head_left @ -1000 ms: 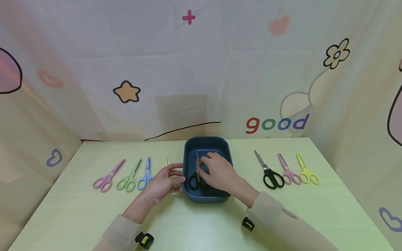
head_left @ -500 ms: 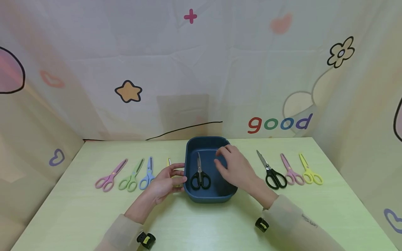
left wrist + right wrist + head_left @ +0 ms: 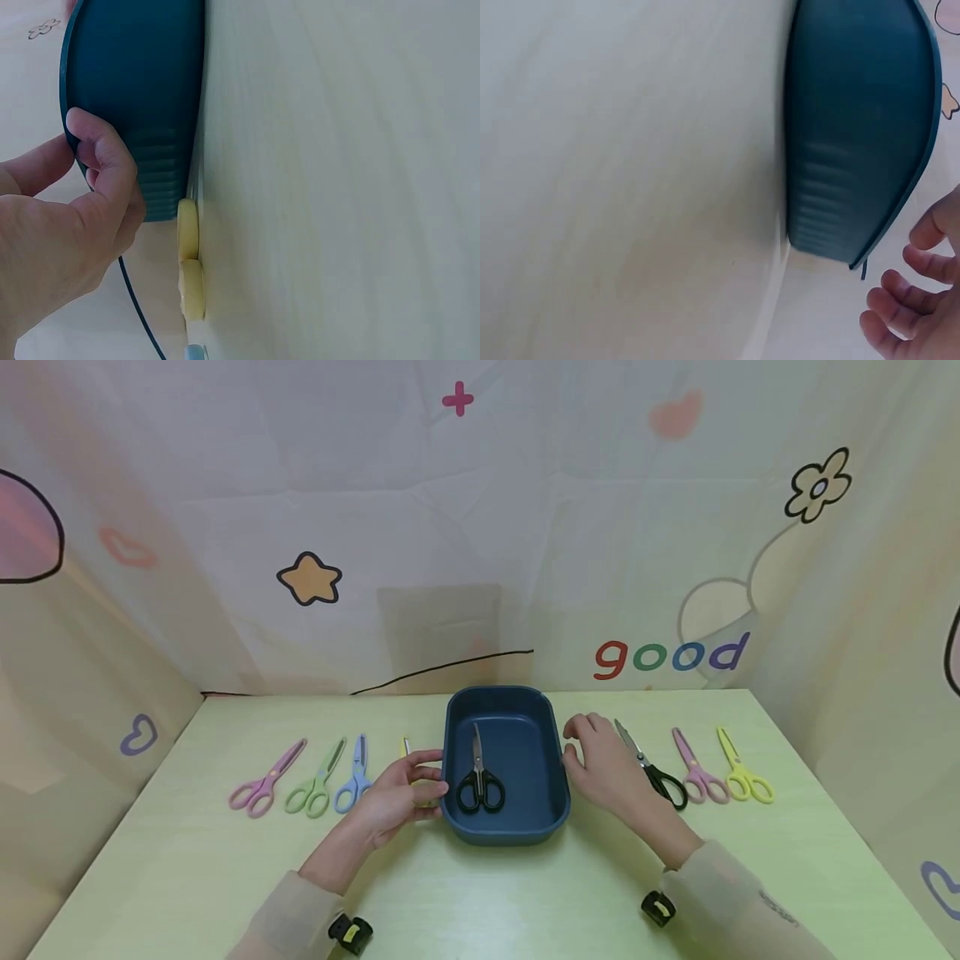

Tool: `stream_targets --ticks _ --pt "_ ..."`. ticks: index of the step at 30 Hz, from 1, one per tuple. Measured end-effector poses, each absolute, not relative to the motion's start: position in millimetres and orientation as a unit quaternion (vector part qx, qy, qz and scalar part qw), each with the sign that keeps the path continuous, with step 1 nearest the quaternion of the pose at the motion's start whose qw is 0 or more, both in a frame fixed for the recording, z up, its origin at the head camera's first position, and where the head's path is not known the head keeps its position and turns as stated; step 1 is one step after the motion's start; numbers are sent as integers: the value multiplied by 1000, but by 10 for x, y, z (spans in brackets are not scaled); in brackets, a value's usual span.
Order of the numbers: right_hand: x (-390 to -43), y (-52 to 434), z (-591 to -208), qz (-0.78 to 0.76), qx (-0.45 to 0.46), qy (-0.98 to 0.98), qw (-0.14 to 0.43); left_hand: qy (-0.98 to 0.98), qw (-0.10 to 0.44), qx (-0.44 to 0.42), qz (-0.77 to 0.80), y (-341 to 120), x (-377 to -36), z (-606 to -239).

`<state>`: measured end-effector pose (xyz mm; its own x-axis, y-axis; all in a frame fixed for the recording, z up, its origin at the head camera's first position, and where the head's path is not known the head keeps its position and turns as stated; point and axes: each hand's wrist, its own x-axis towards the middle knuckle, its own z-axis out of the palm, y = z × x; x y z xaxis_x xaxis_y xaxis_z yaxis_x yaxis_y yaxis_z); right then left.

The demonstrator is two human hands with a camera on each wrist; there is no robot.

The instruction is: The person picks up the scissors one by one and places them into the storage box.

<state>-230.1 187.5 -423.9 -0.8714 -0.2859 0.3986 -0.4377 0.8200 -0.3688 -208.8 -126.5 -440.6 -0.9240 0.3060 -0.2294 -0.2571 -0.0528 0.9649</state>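
A bin [image 3: 528,760] on the tabletop [image 3: 487,902], with scissors [image 3: 478,770] inside near its left wall. Touched on that wall's outside by the left grip [image 3: 393,797], loosely bent, not clenched. Just beside, but apart from, the right grip [image 3: 609,770], released, with relaxed fingers. Farther right, a black pair [image 3: 654,772]; farther left, a blue pair [image 3: 360,762].

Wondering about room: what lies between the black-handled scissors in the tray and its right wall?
Nothing: the head view shows bare floor of the blue tray.
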Motion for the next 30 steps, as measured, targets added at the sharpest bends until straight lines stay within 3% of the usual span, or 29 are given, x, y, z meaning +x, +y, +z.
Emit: stream_targets --ticks 4,15,30 --pt "-2282 1982 -4241 210 167 -954 135 659 195 18 727 -1268 -2083 -4413" --pt "-2257 2311 -4195 172 96 -980 -24 658 196 19 727 -1271 -2092 -4408" --pt "-2275 2482 -4243 120 38 -986 -107 657 196 19 728 -1274 -2091 -4405"
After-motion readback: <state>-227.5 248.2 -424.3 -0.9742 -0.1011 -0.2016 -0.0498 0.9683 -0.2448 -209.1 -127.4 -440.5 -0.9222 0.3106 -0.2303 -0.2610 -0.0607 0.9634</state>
